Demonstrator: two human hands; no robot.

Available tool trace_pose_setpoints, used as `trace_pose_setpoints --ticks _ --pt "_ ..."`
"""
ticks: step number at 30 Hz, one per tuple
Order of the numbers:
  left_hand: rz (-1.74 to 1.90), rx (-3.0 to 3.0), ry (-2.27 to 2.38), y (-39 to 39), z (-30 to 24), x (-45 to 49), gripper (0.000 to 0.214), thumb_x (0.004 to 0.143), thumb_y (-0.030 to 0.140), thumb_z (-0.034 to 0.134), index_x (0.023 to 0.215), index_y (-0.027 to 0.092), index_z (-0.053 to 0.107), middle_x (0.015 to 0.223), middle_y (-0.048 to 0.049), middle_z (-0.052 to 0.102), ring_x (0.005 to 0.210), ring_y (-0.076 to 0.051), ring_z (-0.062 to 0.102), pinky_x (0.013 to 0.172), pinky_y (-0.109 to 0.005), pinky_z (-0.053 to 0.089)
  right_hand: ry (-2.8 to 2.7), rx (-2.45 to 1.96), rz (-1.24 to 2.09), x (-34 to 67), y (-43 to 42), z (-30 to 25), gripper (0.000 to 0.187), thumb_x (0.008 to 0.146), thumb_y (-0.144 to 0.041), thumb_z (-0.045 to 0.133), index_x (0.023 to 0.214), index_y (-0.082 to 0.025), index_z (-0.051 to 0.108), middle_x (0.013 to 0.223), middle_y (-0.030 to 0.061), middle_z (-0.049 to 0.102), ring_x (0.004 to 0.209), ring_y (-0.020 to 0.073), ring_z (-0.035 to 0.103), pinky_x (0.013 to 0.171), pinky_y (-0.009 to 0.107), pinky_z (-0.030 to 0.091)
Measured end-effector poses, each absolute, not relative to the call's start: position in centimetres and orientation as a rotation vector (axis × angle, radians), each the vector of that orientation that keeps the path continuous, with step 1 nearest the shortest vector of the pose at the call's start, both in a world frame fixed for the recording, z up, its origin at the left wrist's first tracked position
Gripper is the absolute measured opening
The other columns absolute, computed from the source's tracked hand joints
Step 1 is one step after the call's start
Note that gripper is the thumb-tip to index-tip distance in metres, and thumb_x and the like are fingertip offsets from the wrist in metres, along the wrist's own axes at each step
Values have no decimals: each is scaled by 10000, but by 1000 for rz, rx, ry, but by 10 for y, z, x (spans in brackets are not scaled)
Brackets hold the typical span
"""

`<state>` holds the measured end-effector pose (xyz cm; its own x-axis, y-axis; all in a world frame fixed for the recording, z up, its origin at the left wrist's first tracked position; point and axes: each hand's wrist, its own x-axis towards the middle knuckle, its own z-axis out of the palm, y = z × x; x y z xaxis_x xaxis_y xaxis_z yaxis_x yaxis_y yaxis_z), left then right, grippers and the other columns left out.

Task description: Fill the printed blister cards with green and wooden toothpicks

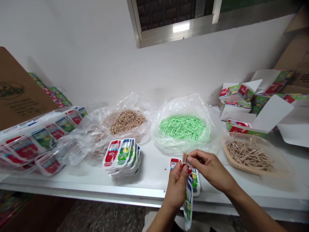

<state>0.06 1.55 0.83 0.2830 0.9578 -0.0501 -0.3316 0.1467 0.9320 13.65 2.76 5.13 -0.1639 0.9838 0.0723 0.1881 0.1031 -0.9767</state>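
My left hand (pixel 178 183) is closed round a red, blue and green printed packet (pixel 188 201), which hangs down past the table edge. A small bunch of brown sticks (pixel 184 157) stands up from the packet's top end. My right hand (pixel 209 166) is closed with its fingertips pinching at these sticks. Under my hands, partly hidden, a similar printed packet (pixel 196 182) lies on the white table (pixel 152 174). To the left sits a stack of red and green packets (pixel 123 158).
Plastic bags hold brown sticks (pixel 127 121) and green sticks (pixel 182 127) at the back. A shallow basket of brown sticks (pixel 249 153) stands right, before open printed cartons (pixel 241 106). At left are a clear bag of packets (pixel 36 141) and a cardboard box (pixel 21 93).
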Motion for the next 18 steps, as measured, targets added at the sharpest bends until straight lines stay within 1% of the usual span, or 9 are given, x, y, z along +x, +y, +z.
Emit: trace_pose_setpoints --ticks 3,5,8,11,13,15,18 --pt "1038 950 750 15 5 0 317 839 460 569 886 147 582 649 33 472 552 -74 372 550 -198 312 -1561 -1241 1136 138 27 54 179 851 -327 515 788 -185 604 703 -20 592 674 129 533 647 245 428" --pt "1037 926 764 15 4 -1 322 837 473 565 850 151 569 638 35 470 548 -74 380 545 -198 310 -1618 -1302 1049 139 24 54 144 846 -279 501 747 -192 562 655 -38 553 632 117 504 613 234 406" --pt "1068 962 783 15 6 -1 303 833 461 575 894 164 581 673 30 479 590 -88 411 566 -201 329 -1684 -1380 929 139 18 54 132 838 -230 486 711 -202 514 612 -52 525 589 110 485 574 226 383" --pt "1096 1068 790 14 12 -1 294 859 433 548 987 174 600 743 11 514 641 -105 437 619 -218 364 -1613 -1386 936 136 16 53 123 856 -309 501 818 -212 565 721 -28 613 661 128 552 614 230 424" --pt "1116 1136 812 14 14 -1 292 878 413 526 1009 167 613 749 4 522 667 -114 446 652 -226 374 -1540 -1355 975 133 16 54 186 862 -374 508 899 -216 599 834 0 660 756 150 594 678 241 451" --pt "1122 1161 831 13 14 -1 296 886 401 518 1023 159 621 713 8 511 677 -118 450 659 -227 373 -1502 -1333 1009 131 18 54 227 865 -403 504 904 -213 622 869 15 677 797 162 609 711 247 460" --pt "1114 1102 825 13 9 -1 317 884 401 525 1073 162 611 709 13 504 662 -109 450 640 -222 370 -1509 -1357 1005 129 19 56 228 860 -395 501 852 -209 632 828 11 678 755 157 608 687 244 459"
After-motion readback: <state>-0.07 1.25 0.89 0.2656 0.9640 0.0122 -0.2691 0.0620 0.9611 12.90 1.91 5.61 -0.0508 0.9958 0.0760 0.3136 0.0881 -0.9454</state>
